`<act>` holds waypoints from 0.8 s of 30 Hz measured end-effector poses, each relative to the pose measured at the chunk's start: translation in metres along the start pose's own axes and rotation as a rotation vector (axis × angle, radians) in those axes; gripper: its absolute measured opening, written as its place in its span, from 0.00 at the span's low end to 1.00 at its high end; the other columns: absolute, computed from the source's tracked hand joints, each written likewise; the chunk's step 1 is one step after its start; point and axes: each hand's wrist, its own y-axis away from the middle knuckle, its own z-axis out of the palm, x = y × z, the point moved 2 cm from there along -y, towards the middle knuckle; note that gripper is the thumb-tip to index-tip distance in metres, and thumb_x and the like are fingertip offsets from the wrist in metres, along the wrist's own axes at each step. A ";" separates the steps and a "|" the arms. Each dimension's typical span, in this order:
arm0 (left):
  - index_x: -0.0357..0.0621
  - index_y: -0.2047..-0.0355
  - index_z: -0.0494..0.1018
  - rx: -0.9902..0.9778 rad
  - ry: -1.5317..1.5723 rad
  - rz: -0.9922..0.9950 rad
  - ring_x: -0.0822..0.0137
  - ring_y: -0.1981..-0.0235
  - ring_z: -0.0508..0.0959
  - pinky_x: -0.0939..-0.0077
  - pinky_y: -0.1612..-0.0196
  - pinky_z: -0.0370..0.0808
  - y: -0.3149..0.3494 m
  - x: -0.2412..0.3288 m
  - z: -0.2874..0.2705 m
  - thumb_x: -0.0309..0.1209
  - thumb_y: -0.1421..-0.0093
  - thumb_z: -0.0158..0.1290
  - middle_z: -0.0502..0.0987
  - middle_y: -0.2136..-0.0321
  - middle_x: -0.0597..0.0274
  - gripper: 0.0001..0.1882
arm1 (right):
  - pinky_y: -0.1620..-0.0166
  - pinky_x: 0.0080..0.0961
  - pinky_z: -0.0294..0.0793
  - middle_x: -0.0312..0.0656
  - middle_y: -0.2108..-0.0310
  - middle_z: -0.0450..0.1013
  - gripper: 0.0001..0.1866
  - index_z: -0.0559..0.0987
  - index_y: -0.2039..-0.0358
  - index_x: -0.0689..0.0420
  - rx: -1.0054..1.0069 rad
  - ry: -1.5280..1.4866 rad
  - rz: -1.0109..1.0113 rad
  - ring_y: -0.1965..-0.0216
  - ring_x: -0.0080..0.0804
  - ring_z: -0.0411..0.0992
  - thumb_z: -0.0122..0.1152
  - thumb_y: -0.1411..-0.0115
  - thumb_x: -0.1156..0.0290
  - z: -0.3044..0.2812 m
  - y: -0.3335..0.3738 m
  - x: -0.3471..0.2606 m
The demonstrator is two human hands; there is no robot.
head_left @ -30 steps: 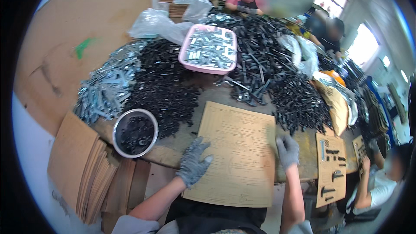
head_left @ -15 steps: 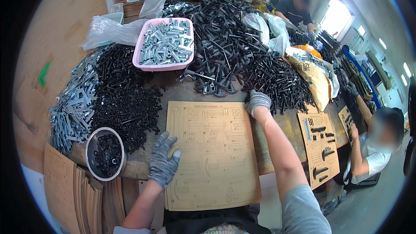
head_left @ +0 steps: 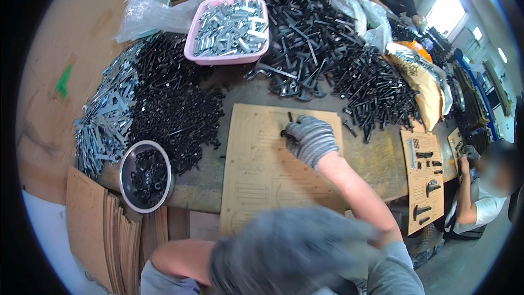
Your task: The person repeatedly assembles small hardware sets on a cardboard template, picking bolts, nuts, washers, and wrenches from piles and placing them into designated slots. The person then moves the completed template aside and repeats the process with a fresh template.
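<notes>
My right hand [head_left: 314, 141], in a grey knit glove, is over the upper part of a printed cardboard sheet [head_left: 262, 155]. Its fingers are closed on black bolts [head_left: 284, 133], whose ends stick out at the fingertips; the glove hides how many there are. Outline drawings of hardware cover the sheet, which lies on the table in front of me. Close to the camera, my gloved left hand [head_left: 295, 254] is raised over the sheet's near end. Motion smears it, so its fingers cannot be made out.
A pink tub [head_left: 232, 57] of silver sleeves stands beyond the sheet. Heaps of black bolts [head_left: 374, 95], T-shaped black parts [head_left: 297, 38] and flat silver wrenches [head_left: 106, 125] surround it. A metal bowl [head_left: 168, 188] holds black rings. A co-worker's sheet [head_left: 420, 180] lies right.
My right hand has come from the bolt heap onto the sheet with black bolts in its fingers. My left hand has left the sheet's left edge and risen toward the camera. The view has shifted.
</notes>
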 end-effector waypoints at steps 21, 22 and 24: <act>0.44 0.49 0.70 -0.125 -0.957 -0.565 0.54 0.48 0.71 0.66 0.46 0.69 0.005 -0.194 -0.107 0.36 0.47 0.55 0.72 0.51 0.51 0.24 | 0.58 0.35 0.74 0.43 0.61 0.73 0.16 0.78 0.60 0.54 0.024 -0.265 0.094 0.60 0.42 0.73 0.60 0.46 0.61 0.042 0.030 -0.004; 0.44 0.50 0.70 -0.129 -0.947 -0.573 0.54 0.49 0.72 0.66 0.46 0.69 0.000 -0.204 -0.105 0.36 0.48 0.55 0.72 0.52 0.51 0.24 | 0.59 0.35 0.74 0.44 0.62 0.73 0.16 0.78 0.60 0.55 -0.010 -0.269 0.135 0.60 0.42 0.73 0.60 0.46 0.60 0.043 0.027 -0.005; 0.45 0.51 0.71 -0.135 -0.932 -0.593 0.54 0.51 0.73 0.66 0.47 0.69 -0.009 -0.216 -0.104 0.36 0.48 0.56 0.73 0.54 0.52 0.23 | 0.59 0.35 0.74 0.45 0.62 0.73 0.16 0.77 0.59 0.55 -0.035 -0.295 0.208 0.60 0.42 0.73 0.60 0.46 0.60 0.045 0.019 -0.012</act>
